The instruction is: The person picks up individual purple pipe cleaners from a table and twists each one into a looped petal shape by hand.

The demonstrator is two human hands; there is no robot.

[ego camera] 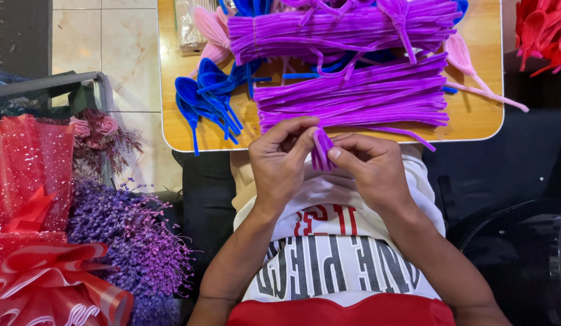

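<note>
Place: a small handcraft flower workshop, likely in a home or shop corner.
Worktop: a small light wooden worktop [172, 130] with rounded corners, heaped with craft stock.
Stock: bundles of fuzzy purple pipe-cleaner stems [353, 96], shaped blue pipe-cleaner petals [205, 96] and pink pipe-cleaner petals [211, 27].
Finished goods: a bouquet of purple dried flowers [126, 241] beside red dotted mesh wrapping with a red ribbon bow [33, 181].
Floor: pale marble-like tiles [105, 42].

wooden table [474, 118] | purple pipe cleaner bundles [353, 96] | blue bent pieces [202, 96] | pink bent pieces [211, 27]
</note>
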